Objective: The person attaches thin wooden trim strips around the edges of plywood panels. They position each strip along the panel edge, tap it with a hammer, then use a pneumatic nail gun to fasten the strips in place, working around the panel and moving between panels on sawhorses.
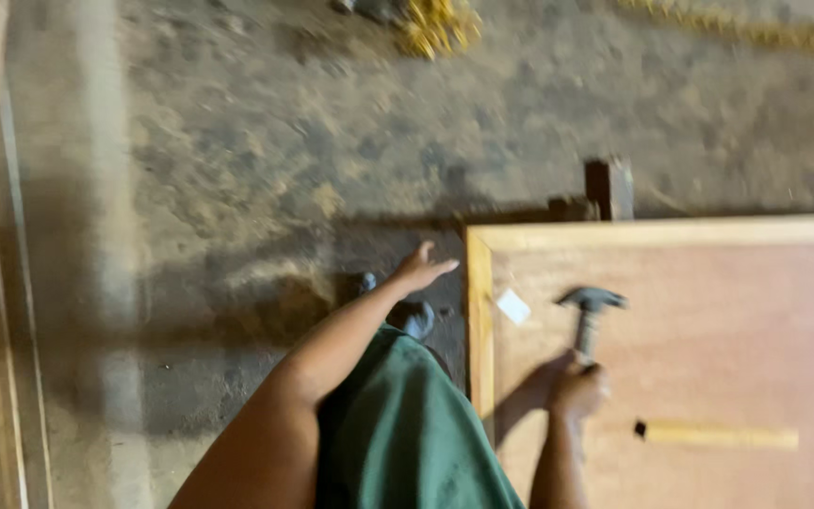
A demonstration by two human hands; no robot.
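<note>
Right hand (577,386) is wrapped tight around the handle of a claw hammer (590,313). The dark metal head is raised just above a reddish-brown wooden panel (727,339), smooth and flat, with a paler wood frame (479,311) along its top and left edges.

Left hand (421,269) holds nothing. Its fingers are spread loosely, out over the floor just beside the panel's corner.

On the panel, a small white square scrap (513,306) lies left of the hammer head. A thin yellow strip with a dark end (718,435) lies to the right of the gripping hand.

The concrete floor (266,141) is rough, mottled and dusty. A dark wooden block (610,188) sits just beyond the panel's top edge. Green garment (398,434) below, soft folds. Picture is motion-blurred.
</note>
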